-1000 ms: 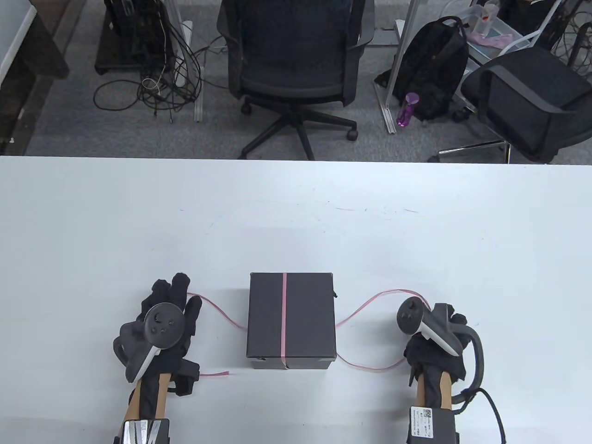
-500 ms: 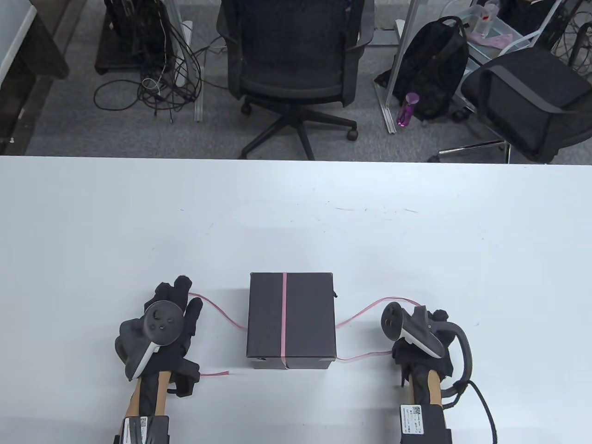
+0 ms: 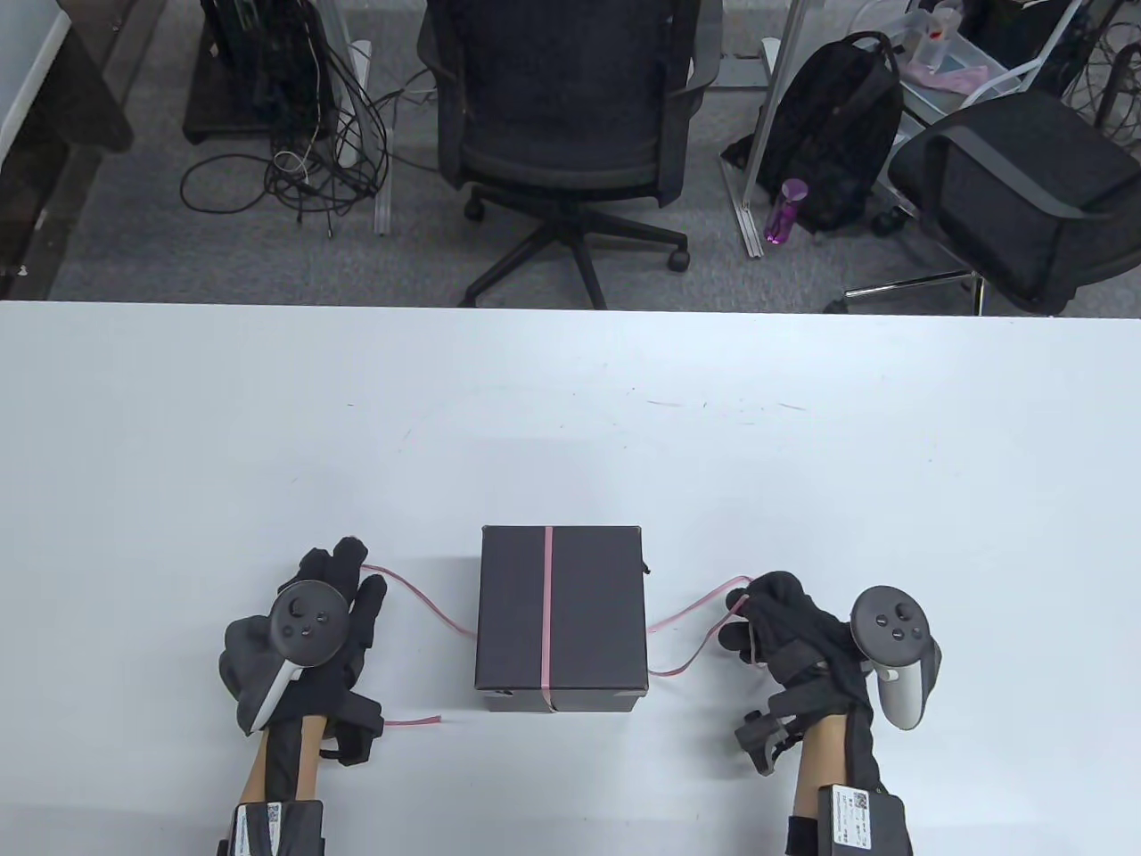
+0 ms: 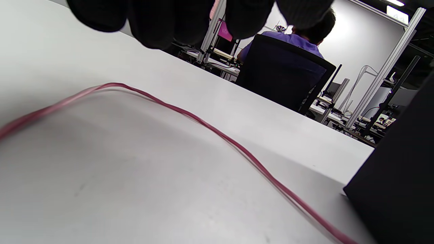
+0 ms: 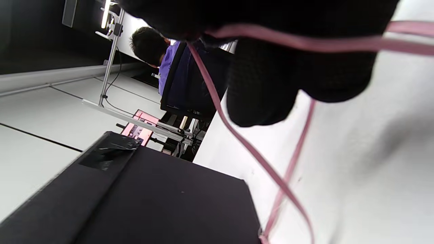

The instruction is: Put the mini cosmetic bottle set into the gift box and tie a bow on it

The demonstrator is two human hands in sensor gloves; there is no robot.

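The closed black gift box (image 3: 562,615) stands near the table's front edge, with a pink ribbon (image 3: 547,615) running over its lid. My left hand (image 3: 348,571) lies to its left with fingers straight, over the ribbon strand that leads to the box. In the left wrist view the ribbon (image 4: 210,127) lies loose on the table below the fingertips (image 4: 159,20), beside the box (image 4: 400,176). My right hand (image 3: 742,615) is right of the box and pinches the other strand. In the right wrist view the ribbon (image 5: 244,139) passes between the fingers (image 5: 264,84) and down to the box (image 5: 152,196). No bottles show.
A loose ribbon end (image 3: 414,720) lies by my left wrist. The white table (image 3: 570,428) stretches behind the box to its far edge. Beyond that edge stand office chairs (image 3: 570,116) and a backpack (image 3: 838,134). A seated person (image 4: 298,37) shows in the background.
My right hand has turned back-up and shifted toward the box, taking the right strand in a pinch and drawing its slack loop in. The left hand and the box have barely moved.
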